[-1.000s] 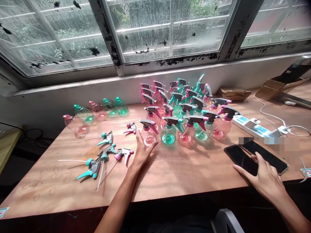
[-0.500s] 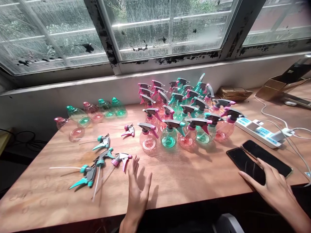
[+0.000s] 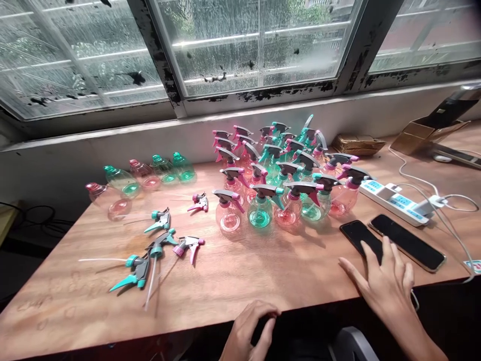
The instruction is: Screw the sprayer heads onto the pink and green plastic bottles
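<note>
My right hand [image 3: 385, 286] lies flat with fingers spread over a black phone [image 3: 356, 235] at the table's front right. A second phone [image 3: 408, 242] lies just beside it. My left hand [image 3: 250, 331] has dropped to the front edge of the wooden table [image 3: 240, 276], fingers loosely curled and holding nothing. A cluster of several pink and green spray bottles [image 3: 281, 175] with trigger heads stands mid-table. Loose trigger heads [image 3: 158, 245] lie to the left. Several capless bottles [image 3: 143, 178] lie on their sides at the back left.
A white power strip [image 3: 393, 200] with cables sits at the right, behind the phones. A cardboard box [image 3: 421, 138] and a woven tray [image 3: 356, 144] sit near the wall. Windows run along the back. A chair back [image 3: 349, 343] shows below.
My left hand drew back from the front bottle to the table's near edge. My right hand slid left and forward over the phone.
</note>
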{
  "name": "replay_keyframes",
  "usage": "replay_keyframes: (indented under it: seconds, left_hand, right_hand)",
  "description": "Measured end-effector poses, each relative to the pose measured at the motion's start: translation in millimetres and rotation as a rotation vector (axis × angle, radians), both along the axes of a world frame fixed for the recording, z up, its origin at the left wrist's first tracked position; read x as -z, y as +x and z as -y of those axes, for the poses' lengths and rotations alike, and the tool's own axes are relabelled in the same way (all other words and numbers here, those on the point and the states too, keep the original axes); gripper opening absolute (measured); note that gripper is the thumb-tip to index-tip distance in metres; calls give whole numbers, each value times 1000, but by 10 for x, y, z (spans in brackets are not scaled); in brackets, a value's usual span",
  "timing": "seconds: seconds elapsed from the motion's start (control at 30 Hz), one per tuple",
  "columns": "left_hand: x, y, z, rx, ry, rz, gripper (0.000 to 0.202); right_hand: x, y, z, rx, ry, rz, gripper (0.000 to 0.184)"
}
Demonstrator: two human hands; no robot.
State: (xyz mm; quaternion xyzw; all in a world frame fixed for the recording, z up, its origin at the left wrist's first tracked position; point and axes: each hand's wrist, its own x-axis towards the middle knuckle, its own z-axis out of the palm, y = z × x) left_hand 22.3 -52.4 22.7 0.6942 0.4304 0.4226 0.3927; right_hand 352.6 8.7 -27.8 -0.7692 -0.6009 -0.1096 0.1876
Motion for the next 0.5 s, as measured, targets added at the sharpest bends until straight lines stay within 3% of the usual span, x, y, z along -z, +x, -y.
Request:
replay_keyframes:
  seconds: [0.07,0.17,0.3,0.5]
  left_hand:
    - [10,-44,-14,73,-13,-47,30]
    - [51,-147,-26,53,49,-54,34]
    - [68,-356,-86,-135,166,-81,40]
    - [63,-787,-219,-478,110,-212,27]
  right_hand:
    - [24,-62,51,-63,-25,-1,80]
    - [66,-110,154,-114,-28,4,79]
    - [55,-122,227,-93,27,-12,78]
    - [-94,-13,200,83,90,-60,74]
